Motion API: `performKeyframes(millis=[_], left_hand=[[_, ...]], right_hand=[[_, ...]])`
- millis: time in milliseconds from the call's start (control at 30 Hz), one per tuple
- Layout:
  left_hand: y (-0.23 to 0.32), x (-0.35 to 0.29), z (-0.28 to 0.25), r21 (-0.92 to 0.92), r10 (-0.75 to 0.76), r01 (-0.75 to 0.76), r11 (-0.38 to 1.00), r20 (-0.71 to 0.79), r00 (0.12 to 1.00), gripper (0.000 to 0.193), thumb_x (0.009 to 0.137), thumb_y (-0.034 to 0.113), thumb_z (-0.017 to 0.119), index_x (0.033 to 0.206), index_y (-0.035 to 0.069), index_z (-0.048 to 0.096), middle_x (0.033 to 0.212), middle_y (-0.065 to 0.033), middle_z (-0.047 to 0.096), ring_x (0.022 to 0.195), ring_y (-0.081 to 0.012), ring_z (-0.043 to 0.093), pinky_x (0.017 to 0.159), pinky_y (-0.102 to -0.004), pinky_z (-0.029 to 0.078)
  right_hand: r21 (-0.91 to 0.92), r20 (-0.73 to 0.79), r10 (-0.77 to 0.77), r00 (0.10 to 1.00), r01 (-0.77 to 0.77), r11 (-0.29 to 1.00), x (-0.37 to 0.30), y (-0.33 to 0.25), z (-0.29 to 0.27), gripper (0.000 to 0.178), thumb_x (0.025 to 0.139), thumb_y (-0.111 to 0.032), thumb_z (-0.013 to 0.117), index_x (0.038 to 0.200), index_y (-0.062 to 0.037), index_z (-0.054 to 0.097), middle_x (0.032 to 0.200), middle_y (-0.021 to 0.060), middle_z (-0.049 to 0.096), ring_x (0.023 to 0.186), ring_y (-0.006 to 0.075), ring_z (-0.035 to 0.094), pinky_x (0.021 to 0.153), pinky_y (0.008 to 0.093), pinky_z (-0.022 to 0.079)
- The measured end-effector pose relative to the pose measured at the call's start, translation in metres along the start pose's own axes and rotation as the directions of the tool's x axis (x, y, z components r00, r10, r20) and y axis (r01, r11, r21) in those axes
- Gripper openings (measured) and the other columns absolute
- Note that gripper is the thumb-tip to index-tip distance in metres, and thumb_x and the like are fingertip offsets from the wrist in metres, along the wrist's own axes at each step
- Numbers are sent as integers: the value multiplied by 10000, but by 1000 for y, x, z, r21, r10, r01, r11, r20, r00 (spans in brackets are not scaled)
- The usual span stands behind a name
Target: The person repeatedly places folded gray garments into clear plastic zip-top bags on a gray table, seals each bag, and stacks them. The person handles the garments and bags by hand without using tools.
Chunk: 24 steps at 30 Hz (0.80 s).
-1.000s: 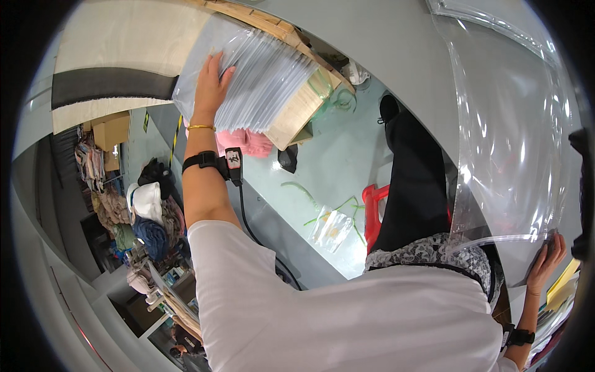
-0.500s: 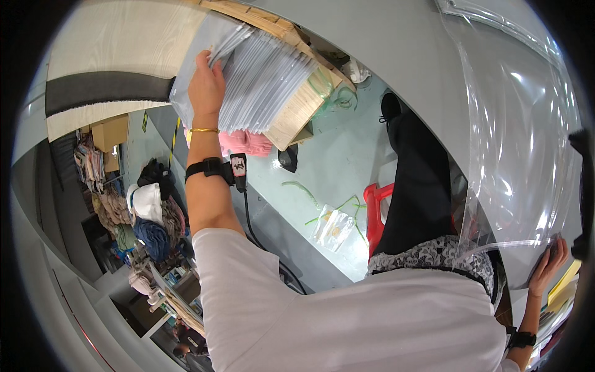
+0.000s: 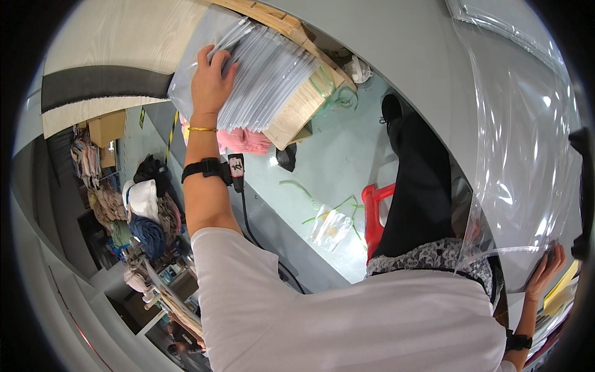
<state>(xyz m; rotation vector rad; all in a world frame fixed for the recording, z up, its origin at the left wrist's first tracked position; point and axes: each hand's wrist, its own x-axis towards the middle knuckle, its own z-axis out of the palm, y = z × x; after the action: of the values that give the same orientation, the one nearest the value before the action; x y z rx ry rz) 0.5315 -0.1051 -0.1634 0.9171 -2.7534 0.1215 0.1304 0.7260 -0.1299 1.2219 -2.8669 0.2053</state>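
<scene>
My left hand [image 3: 212, 85] rests on a thick stack of clear zip-top plastic bags [image 3: 266, 77] at the upper left. Its fingers are apart and slightly curled over the stack's left end, with nothing seen between them. Over at the far right, my right hand [image 3: 546, 273] is closed on the near edge of a large clear plastic bag [image 3: 517, 149]. That bag lies spread on a grey tabletop [image 3: 396, 46], its near edge bowing out past the table's side. Part of the right hand's grip is hard to see through the glossy plastic.
A wooden crate [image 3: 297, 111] borders the bag stack, and pink cloth [image 3: 248, 141] lies below it. On the floor are green strapping [image 3: 344, 98], a small clear bag [image 3: 333, 227] and a red stool [image 3: 374, 217]. A white hat [image 3: 144, 198] tops clothes at left.
My left hand's fingers have spread and shifted slightly right across the bag stack. The right hand stays at the large bag's edge, which has moved slightly.
</scene>
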Motion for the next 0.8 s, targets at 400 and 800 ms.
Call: performKeyframes(millis=[400, 800], left_hand=[[6, 0, 0, 16, 86, -86, 996, -8, 996, 394, 843, 236, 793, 1132, 93, 566, 1388, -200, 536, 1031, -413, 670, 816, -476, 577], [6, 1, 3, 44, 74, -73, 996, -20, 997, 398, 859, 282, 793, 1134, 100, 571, 1346, -177, 563, 1080, -389, 659, 809, -472, 577]], right_hand=[[6, -13, -9, 1000, 9, 1000, 0, -2, 1, 449, 1066, -208, 441, 1448, 25, 460, 1469, 252, 422, 1363, 408, 405, 1172, 519, 294], [-12, -18, -1, 1000, 1, 1000, 3, -11, -2, 437, 1059, -208, 453, 1432, 18, 473, 1460, 241, 438, 1345, 409, 418, 1165, 521, 298]])
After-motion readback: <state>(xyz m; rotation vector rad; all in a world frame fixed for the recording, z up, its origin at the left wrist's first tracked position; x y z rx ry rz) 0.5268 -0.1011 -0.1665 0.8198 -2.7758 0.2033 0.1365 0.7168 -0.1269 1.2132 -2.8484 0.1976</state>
